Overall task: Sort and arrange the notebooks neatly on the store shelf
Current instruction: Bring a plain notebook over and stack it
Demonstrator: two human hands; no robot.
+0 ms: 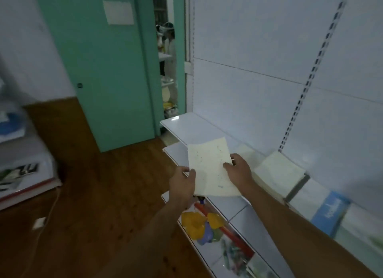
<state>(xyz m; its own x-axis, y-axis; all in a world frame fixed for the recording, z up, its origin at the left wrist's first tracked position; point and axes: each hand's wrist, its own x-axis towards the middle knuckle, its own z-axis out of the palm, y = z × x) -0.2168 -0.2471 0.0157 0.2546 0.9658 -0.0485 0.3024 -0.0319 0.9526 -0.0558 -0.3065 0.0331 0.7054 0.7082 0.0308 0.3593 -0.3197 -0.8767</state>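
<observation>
Nearest to me, low on the bottom white shelf [244, 234], lies a heap of bright plastic toys, yellow, blue and green with a red stick [204, 226], blurred at this angle. Just above them my two hands hold a cream-coloured thin notebook with small dark specks on its cover [211, 169]. My left hand [183, 184] grips its lower left edge, thumb curled over the cover and the fingers underneath. My right hand [238, 171] pinches the right edge, thumb on top and the other fingers behind it. The notebook is in the air, tilted, in front of the middle white shelf [176, 153] and not resting on it.

To the right of my right arm, on that same shelf level, other cream notebooks [279, 169] lean in a loose row against the white back panel [259, 49]. Beside them stands a grey divider [296, 187], then a blue-covered notebook with white lettering [329, 211] and paler covers beyond it, too blurred to read.

Under all this runs a brown wooden floor [103, 184] with a pale cable [48, 213] across it. At far left sits a low white display with red edging [27, 186]. Farther back is a teal door with a white paper sheet on it [107, 70], and past its edge a narrow view of another shelf with small goods I cannot make out.
</observation>
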